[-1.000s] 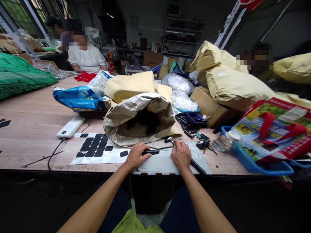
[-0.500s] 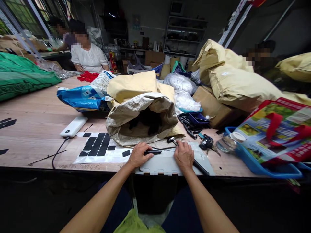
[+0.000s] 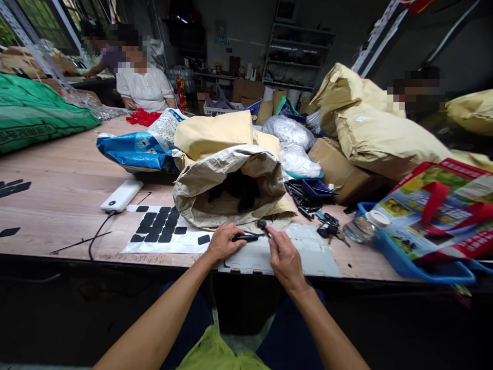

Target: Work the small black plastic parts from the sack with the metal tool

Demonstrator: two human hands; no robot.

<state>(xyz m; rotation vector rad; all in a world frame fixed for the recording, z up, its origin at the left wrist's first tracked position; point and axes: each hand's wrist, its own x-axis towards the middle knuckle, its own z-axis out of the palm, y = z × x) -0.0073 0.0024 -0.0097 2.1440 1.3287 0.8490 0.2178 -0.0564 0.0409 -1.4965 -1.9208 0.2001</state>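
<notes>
My left hand point(image 3: 224, 242) is closed on a slim black part point(image 3: 246, 237), which points to the right over a grey board point(image 3: 285, 257). My right hand point(image 3: 285, 259) grips a small hammer point(image 3: 262, 224); its round dark head shows beyond the fingertips, close above the black part, and most of its handle is hidden. Just behind both hands lies an open beige sack point(image 3: 192, 198) with dark items inside. To the left of my left hand, a white sheet point(image 3: 134, 246) bears rows of black rounded pads point(image 3: 157, 223).
A white power bank point(image 3: 122, 195) with a cable lies at left. Black parts point(image 3: 300, 198), keys point(image 3: 341, 235) and a blue tray point(image 3: 416, 264) with a jar point(image 3: 360, 227) are at right. Full sacks point(image 3: 385, 136) stand behind. People sit across the table, one in a white top point(image 3: 144, 90).
My right hand has turned, and the hammer's head has moved left towards the black part; its handle no longer shows beyond the hand. The view has shifted slightly.
</notes>
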